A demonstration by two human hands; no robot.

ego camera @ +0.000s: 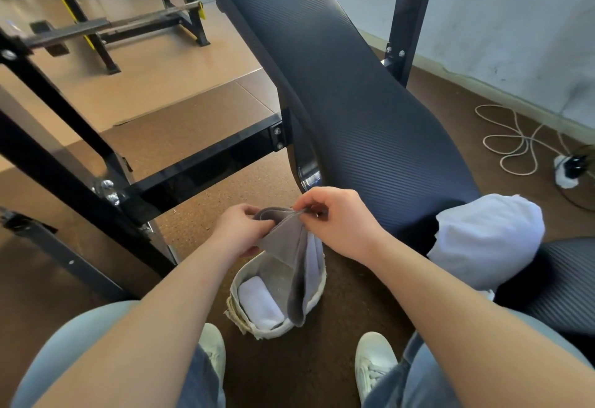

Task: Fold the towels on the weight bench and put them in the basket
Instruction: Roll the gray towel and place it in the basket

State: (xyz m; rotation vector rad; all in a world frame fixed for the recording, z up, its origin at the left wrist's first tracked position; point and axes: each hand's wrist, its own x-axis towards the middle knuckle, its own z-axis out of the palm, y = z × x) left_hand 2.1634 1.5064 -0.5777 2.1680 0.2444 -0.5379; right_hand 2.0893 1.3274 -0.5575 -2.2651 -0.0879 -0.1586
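Note:
A grey towel (291, 256) hangs folded over the basket (317, 291), its lower end dangling past the basket's rim. My left hand (241, 230) grips the towel's left top edge. My right hand (335, 222) pinches the top edge beside it. The woven whitish basket stands on the floor between my feet, and a folded white towel (259, 306) lies inside it. Another white towel (486, 240) lies crumpled on the black padded weight bench (338, 85) to my right.
The bench's black steel frame (199, 166) crosses the floor to the left of the basket. A white cord and power strip (566, 171) lie on the floor at the right by the wall. More racks stand at the back left. My white shoes flank the basket.

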